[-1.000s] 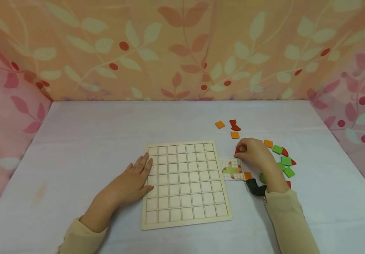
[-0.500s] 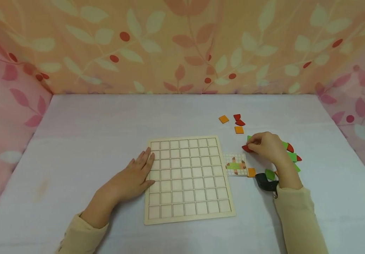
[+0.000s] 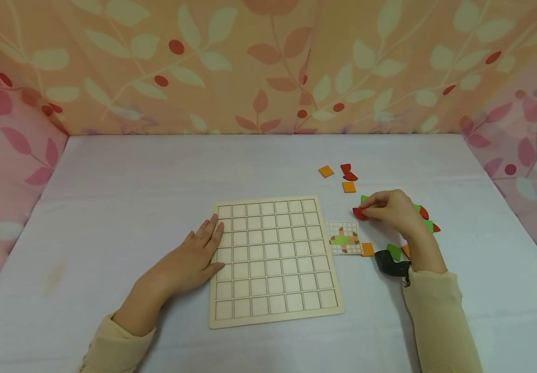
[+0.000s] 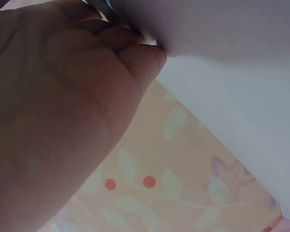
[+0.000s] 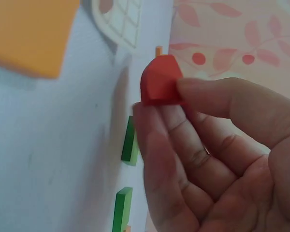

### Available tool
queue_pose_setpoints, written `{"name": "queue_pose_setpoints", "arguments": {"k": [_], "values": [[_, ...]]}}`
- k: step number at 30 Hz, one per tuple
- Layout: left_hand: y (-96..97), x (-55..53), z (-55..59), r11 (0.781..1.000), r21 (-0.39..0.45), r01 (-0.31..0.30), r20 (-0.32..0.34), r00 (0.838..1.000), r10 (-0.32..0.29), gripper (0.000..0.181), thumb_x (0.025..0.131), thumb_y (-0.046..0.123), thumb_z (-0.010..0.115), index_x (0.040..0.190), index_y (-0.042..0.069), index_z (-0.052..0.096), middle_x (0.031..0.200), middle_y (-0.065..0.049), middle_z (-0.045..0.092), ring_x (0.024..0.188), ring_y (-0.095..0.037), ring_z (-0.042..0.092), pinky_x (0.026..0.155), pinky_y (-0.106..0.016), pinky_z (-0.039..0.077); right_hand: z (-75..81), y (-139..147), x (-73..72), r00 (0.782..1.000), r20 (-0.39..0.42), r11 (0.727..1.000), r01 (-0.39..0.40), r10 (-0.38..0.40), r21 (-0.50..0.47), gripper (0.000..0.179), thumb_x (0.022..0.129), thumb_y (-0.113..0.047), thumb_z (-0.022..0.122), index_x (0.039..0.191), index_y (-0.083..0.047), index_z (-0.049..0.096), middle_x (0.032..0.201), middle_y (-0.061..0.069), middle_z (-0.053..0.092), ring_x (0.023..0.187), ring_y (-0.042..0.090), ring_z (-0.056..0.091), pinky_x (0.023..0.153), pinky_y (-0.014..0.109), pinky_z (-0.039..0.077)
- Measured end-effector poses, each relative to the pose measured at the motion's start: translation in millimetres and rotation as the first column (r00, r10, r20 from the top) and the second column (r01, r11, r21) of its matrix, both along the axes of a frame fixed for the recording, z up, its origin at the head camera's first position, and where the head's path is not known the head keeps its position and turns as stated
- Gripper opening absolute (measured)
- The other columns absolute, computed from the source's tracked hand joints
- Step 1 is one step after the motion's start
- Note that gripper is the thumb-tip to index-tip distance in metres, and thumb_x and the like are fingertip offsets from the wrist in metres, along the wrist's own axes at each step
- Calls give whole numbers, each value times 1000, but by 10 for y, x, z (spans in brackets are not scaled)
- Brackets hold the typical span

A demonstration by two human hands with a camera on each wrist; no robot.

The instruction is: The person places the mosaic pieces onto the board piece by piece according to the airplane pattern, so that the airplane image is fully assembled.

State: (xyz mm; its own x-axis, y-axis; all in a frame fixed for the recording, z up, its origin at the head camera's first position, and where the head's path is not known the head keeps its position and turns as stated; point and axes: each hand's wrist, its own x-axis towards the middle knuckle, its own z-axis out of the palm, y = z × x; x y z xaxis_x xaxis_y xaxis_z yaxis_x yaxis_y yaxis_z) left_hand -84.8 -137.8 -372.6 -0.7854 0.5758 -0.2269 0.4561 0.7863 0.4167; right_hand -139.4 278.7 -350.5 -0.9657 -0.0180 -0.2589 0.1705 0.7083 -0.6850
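Observation:
My left hand (image 3: 189,261) rests with straight fingers on the left edge of a wooden grid board (image 3: 275,267), whose squares hold no tiles. In the left wrist view the palm side of that hand fills the upper left. My right hand (image 3: 396,212) pinches a red tile (image 5: 160,81) with one curved side between thumb and fingers, just beyond the top right corner of a small pattern card (image 3: 344,247). The card, printed with a green, orange and brown figure, lies against the board's right side. A green tile (image 3: 364,199) peeks out behind the right fingertips.
Two orange tiles (image 3: 326,171) and two red tiles (image 3: 350,176) lie beyond the board. More green tiles (image 3: 394,252) and red tiles (image 3: 424,212) surround the right hand, partly hidden. An orange tile (image 3: 368,249) touches the card. A black strap-like object (image 3: 391,264) sits at the right wrist.
My right hand has shifted slightly right with the red tile, away from the card's top edge, uncovering a green tile behind it. The left hand stays on the board. The head view has tilted a little.

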Motion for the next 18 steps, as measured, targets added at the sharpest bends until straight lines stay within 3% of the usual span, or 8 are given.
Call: {"name": "queue_pose_setpoints", "arguments": {"k": [4,9,18], "values": [[-14,7,-20,1000,3,2,-3,1000,-2,73,97,26,52,148,-7,12,155,-24,-1,141,-39,6,110,-56,14,-1,-32,8,1000,-1,996,5,-5,-88,25,88,-11,67,104,8,64,86,8,70,72,15,62,66,24,52],[-17,-9,-45,1000,10,6,-7,1000,-6,73,97,26,53,148,-7,12,155,-23,-1,141,-39,5,110,-56,14,13,-127,6,998,-57,997,-27,22,-77,31,88,-8,66,115,7,61,85,10,67,72,10,59,64,20,51],[-26,-16,13,1000,19,13,10,1000,-13,72,98,25,51,148,-7,11,155,-24,-2,141,-39,5,110,-56,13,57,-400,-40,1000,13,997,-12,13,-77,27,91,-12,62,109,7,64,110,22,61,91,21,56,70,17,49]]}}
